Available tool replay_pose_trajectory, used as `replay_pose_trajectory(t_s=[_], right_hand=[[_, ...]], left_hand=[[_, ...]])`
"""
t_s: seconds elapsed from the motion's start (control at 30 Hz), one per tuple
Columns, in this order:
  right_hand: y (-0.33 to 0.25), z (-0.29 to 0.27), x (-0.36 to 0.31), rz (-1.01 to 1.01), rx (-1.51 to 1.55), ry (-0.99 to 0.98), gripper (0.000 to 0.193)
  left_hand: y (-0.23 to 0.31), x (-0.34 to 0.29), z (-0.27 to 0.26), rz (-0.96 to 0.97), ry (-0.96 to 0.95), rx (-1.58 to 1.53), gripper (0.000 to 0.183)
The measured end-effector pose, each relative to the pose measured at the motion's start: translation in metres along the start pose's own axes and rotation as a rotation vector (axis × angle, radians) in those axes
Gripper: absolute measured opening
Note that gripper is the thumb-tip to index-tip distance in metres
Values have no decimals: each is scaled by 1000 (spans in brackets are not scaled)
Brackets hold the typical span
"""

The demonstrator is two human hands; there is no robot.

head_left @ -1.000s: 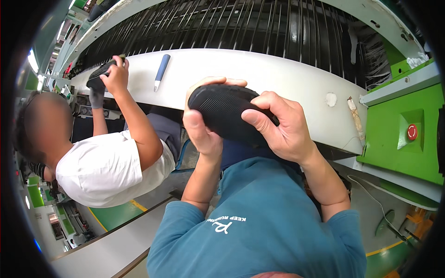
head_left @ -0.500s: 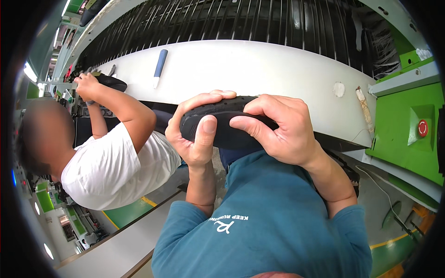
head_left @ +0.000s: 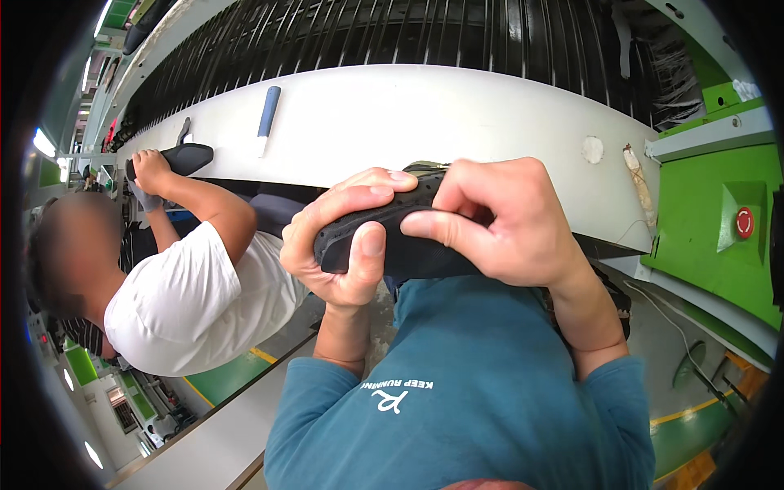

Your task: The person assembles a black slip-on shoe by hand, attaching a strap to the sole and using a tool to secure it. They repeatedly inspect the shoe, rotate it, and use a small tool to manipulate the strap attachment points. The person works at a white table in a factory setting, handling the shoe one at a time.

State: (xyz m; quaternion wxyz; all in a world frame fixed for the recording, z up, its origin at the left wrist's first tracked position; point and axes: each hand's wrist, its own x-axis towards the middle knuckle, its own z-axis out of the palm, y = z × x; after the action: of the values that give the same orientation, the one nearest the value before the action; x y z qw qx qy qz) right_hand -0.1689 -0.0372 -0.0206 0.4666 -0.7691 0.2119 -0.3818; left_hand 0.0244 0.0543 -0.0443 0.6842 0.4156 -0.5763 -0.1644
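Observation:
Both my hands grip a black shoe in front of my chest, at the near edge of the white worktop. A broad, smooth black face of it is turned toward me, and a strip with small dark studs or holes runs along the top. A bit of olive colour shows behind it. My left hand wraps round the left end, fingers over the top and thumb on the near face. My right hand pinches the upper edge right of the middle, thumb on the near face and fingers bent over the top.
The white worktop curves beside a dark slatted roller conveyor. A blue-handled tool and a tape-wrapped stick lie on it. At left a co-worker holds a dark shoe. A green machine panel with a red button stands right.
The shoe has tilted slightly, so more of its top strip and the olive part show. My left fingers lie further over the top. The co-worker's hands and shoe have shifted.

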Motion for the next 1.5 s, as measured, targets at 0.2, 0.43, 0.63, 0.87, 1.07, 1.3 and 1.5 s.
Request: replay_pose_trajectory(t_s=[0.2, 0.43, 0.63, 0.87, 1.07, 1.3, 1.5], right_hand=[[-2, 4, -6, -344, -144, 181, 28], [19, 2, -3, -179, -55, 129, 31], [8, -5, -3, 103, 74, 31, 38], [7, -27, 9, 368, 170, -120, 50], [25, -29, -13, 271, 265, 25, 43], [32, -33, -33, 208, 362, 91, 40], [43, -39, -43, 210, 429, 189, 38]], left_hand=[[-3, 3, 1, -60, 19, -49, 29], [-12, 3, 2, 24, -31, -70, 30], [-9, 2, 6, 15, -39, -41, 29], [-6, 15, 11, 52, -96, 0, 25], [2, 39, 20, 100, -243, 66, 28], [12, 46, 34, 118, -333, 107, 26], [14, 60, 51, 89, -379, 105, 33]])
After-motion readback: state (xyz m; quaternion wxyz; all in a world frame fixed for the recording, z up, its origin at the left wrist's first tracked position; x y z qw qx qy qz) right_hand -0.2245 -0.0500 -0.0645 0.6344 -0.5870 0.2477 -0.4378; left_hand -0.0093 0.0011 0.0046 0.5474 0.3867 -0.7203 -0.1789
